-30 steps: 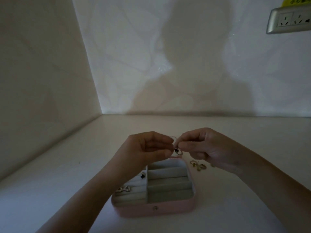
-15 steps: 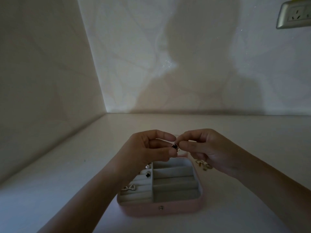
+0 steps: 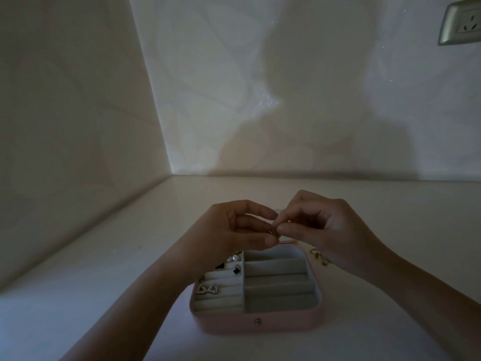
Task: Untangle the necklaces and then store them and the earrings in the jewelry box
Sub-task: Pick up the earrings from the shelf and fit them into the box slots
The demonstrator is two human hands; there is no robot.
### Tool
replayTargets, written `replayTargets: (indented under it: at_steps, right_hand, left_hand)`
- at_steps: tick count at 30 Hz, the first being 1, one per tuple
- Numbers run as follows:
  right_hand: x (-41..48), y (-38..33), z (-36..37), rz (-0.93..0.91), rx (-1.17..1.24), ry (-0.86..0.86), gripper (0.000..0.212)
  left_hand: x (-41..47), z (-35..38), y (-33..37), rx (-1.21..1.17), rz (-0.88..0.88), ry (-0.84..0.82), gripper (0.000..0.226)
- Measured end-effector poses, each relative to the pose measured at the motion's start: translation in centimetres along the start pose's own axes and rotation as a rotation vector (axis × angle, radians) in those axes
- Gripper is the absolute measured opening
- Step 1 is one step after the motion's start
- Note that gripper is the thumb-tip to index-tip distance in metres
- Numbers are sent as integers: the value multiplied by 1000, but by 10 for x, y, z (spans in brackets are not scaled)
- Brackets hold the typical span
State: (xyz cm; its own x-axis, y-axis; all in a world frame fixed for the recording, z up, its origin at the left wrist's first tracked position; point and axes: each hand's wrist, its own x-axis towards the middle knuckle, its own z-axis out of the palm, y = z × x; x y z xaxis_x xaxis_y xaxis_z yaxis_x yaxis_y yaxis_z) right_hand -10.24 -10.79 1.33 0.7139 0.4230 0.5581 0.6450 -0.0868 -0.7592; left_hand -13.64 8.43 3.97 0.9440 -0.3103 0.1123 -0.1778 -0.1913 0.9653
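An open pink jewelry box [image 3: 260,324] with grey compartments sits on the white table, close to me. Its left slots hold bow-shaped earrings [image 3: 207,289], a black stud [image 3: 236,270] and pearls [image 3: 233,257]. Above the box's far edge my left hand [image 3: 234,225] and my right hand [image 3: 322,230] meet fingertip to fingertip. Both pinch one small gold piece of jewelry [image 3: 274,231], mostly hidden by the fingers. More gold jewelry [image 3: 319,256] lies on the table right of the box, partly behind my right wrist.
The table [image 3: 104,295] ends at walls on the left and at the back. A grey power socket [image 3: 460,22] is mounted high on the back wall at the right.
The hands stay together over the box, but the dark stone seen between the fingertips earlier is now hidden. My right hand has tilted its fingers downward onto the piece.
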Motion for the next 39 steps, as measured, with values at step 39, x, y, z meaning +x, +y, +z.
replayTargets:
  at_steps: [39]
  right_hand:
    - [-5,7,3,-93,-238,-101,5]
  left_hand:
    - [8,-7,-12,-293,-223,-77,17]
